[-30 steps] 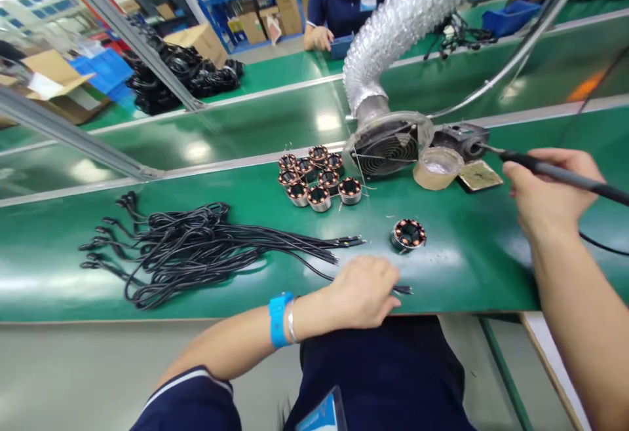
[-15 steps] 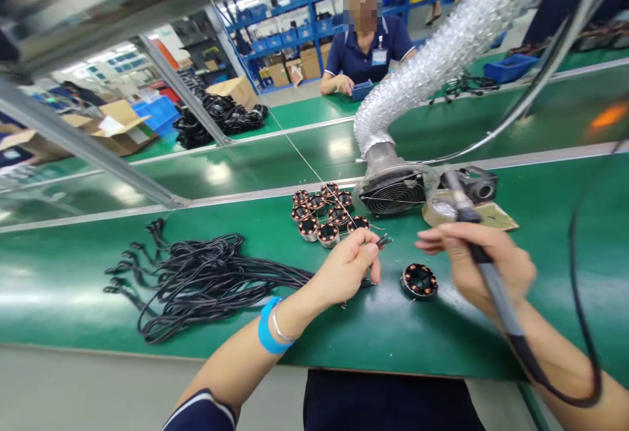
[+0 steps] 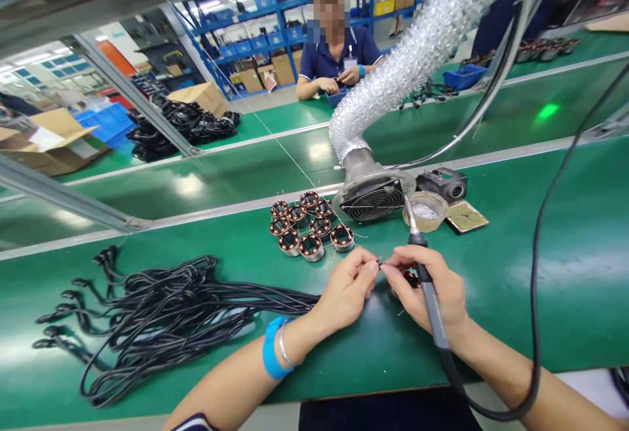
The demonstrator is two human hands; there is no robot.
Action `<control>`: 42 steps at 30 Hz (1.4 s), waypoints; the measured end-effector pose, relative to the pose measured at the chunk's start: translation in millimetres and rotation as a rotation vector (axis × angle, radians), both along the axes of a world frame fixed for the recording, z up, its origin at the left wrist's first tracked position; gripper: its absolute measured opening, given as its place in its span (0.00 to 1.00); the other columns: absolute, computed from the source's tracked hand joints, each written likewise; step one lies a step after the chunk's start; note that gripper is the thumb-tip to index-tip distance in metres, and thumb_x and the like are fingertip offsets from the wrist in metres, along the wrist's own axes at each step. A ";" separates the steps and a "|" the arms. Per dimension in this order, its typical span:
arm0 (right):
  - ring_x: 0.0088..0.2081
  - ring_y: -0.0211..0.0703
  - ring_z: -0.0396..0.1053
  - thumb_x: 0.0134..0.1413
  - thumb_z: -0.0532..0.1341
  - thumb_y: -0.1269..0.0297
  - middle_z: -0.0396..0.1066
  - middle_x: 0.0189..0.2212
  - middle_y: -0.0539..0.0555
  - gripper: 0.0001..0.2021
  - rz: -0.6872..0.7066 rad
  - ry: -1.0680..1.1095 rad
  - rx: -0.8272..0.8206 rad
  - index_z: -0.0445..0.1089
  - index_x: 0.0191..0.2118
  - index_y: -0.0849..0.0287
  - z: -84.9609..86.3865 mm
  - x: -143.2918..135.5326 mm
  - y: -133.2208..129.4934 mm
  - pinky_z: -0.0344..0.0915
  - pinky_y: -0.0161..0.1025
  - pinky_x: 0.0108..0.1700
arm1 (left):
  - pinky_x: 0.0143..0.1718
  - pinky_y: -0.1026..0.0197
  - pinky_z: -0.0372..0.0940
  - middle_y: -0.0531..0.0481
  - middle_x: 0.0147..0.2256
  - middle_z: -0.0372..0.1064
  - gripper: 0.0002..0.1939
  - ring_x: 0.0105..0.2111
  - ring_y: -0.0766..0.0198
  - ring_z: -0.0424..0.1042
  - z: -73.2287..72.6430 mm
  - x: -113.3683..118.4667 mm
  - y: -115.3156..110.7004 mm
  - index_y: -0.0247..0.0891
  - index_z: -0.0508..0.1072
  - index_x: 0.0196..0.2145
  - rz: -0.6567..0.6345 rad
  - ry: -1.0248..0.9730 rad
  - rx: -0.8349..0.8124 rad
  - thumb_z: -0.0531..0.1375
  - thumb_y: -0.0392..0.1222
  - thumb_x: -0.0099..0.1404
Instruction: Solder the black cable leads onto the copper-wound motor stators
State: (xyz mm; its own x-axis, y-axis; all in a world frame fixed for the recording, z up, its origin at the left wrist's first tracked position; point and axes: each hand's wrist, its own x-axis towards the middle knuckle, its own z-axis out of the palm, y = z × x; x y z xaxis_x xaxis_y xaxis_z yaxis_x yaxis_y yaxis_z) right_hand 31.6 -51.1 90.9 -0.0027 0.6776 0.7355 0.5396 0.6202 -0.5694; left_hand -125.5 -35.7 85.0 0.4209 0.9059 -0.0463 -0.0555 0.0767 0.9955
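My left hand point(image 3: 348, 287) pinches the end of a black cable between thumb and forefinger. Fingertips of my right hand point(image 3: 439, 290) meet it at the same cable end. A soldering iron point(image 3: 432, 310) lies across my right palm, its metal tip pointing away towards a round bowl point(image 3: 426, 213) of shiny material. Mostly hidden behind my right fingers is one copper-wound motor stator point(image 3: 411, 278) on the green bench. Beyond my left hand stand several more stators point(image 3: 311, 247) in a cluster. A bundle of black cables point(image 3: 167, 306) stretches leftward from my left hand.
A fume extractor point(image 3: 376, 200) with a silver duct point(image 3: 383, 90) stands behind the stators. Beside the bowl are a flat square tin point(image 3: 466, 217) and a dark iron holder point(image 3: 442, 184). The iron's cord point(image 3: 535, 300) loops at right. Across the bench sits a co-worker point(image 3: 339, 57).
My right hand has moved left to my left hand, its fingertips now at the cable end, bringing the soldering iron along. The view has shifted, and the single stator is now mostly covered.
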 end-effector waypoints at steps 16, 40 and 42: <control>0.30 0.40 0.68 0.54 0.62 0.80 0.74 0.31 0.52 0.17 0.305 -0.227 0.097 0.67 0.47 0.56 14.9 12.1 11.4 0.69 0.39 0.33 | 0.38 0.62 0.61 0.50 0.36 0.70 0.11 0.35 0.63 0.66 9.4 -12.4 -2.3 0.37 0.70 0.41 -0.269 0.332 0.165 0.51 0.44 0.72; 0.35 0.36 0.75 0.58 0.62 0.77 0.76 0.35 0.50 0.17 0.402 -0.243 -0.137 0.67 0.51 0.56 13.7 32.1 12.4 0.74 0.33 0.38 | 0.18 0.67 0.38 0.63 0.16 0.48 0.21 0.16 0.74 0.41 4.8 -13.8 10.1 0.37 0.63 0.30 -0.327 -0.052 -0.458 0.62 0.59 0.59; 0.34 0.37 0.73 0.57 0.61 0.78 0.76 0.34 0.50 0.18 0.399 -0.262 -0.076 0.66 0.52 0.55 12.3 31.8 11.7 0.74 0.34 0.37 | 0.16 0.67 0.34 0.66 0.15 0.43 0.22 0.15 0.75 0.37 5.6 -12.6 9.7 0.38 0.64 0.30 -0.360 -0.080 -0.568 0.64 0.59 0.57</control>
